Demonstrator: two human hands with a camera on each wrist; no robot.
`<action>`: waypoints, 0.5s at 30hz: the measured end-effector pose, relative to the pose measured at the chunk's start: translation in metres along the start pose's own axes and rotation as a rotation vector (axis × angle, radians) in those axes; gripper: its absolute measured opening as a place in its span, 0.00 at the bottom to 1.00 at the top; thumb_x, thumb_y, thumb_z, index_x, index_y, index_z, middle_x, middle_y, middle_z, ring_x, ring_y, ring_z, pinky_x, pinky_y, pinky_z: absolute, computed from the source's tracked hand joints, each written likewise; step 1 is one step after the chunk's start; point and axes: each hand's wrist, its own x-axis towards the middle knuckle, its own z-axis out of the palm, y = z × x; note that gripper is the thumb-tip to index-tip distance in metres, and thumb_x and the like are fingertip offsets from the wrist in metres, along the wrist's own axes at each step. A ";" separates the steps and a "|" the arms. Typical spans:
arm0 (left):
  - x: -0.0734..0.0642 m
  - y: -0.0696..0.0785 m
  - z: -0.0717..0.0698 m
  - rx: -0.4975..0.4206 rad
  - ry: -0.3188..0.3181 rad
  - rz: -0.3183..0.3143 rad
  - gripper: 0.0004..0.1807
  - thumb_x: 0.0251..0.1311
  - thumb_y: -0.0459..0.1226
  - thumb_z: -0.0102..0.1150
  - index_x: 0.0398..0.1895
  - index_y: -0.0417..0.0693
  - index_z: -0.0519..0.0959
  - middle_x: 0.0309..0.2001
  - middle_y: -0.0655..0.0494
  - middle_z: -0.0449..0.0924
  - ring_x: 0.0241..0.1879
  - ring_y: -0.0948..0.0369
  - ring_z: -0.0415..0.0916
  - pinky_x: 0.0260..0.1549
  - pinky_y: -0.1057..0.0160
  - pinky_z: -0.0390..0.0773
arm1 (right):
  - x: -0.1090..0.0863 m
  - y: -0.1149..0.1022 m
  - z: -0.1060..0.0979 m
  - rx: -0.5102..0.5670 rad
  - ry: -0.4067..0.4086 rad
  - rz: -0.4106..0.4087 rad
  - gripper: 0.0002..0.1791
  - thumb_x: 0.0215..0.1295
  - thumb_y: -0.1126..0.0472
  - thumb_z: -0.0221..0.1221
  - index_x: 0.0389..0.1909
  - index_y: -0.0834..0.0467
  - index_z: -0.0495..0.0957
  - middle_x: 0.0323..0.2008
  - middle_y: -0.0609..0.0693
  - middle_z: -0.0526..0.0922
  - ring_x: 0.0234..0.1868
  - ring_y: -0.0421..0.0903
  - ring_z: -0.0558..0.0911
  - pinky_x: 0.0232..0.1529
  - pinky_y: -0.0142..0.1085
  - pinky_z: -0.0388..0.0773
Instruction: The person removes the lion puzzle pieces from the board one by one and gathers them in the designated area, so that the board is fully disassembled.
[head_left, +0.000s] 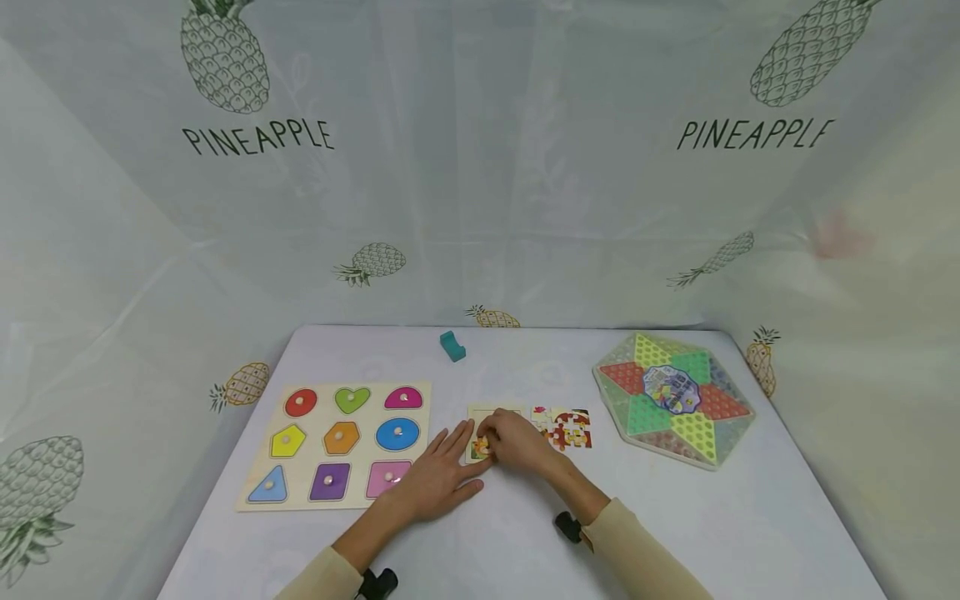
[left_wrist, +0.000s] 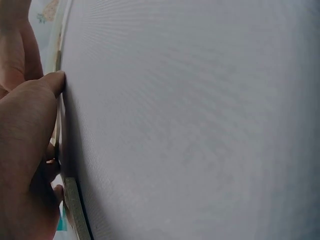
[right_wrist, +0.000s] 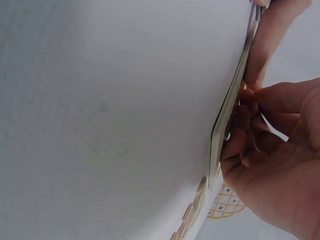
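A small jigsaw tray [head_left: 512, 408] with a pale wooden frame lies mid-table, partly covered by both hands. Colourful pieces [head_left: 480, 448] show in its lower left. My left hand [head_left: 438, 483] lies with fingers extended along the tray's left side, its thumb at the near edge. Over the tray, my right hand [head_left: 517, 442] has curled fingers, thumb and forefinger tips together at a puzzle piece that is mostly hidden. In the right wrist view those right-hand fingertips [right_wrist: 248, 96] are low against the tray's face [right_wrist: 227, 117]. Several loose jigsaw pieces [head_left: 570, 429] lie just right of the tray.
A shape peg board [head_left: 307, 433] with coloured knobbed pieces lies left, its right edge near the left hand. A teal block [head_left: 453, 346] sits toward the back. On the right lies a hexagonal star-patterned game board [head_left: 637, 425]. Pineapple-print sheeting [head_left: 480, 167] hangs behind the table.
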 end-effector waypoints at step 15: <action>0.000 0.001 -0.002 0.000 -0.002 0.000 0.27 0.75 0.59 0.40 0.75 0.75 0.62 0.81 0.42 0.44 0.80 0.46 0.41 0.74 0.42 0.54 | 0.003 0.006 -0.004 0.210 -0.060 0.060 0.06 0.70 0.66 0.58 0.42 0.58 0.83 0.31 0.44 0.78 0.27 0.37 0.76 0.28 0.30 0.77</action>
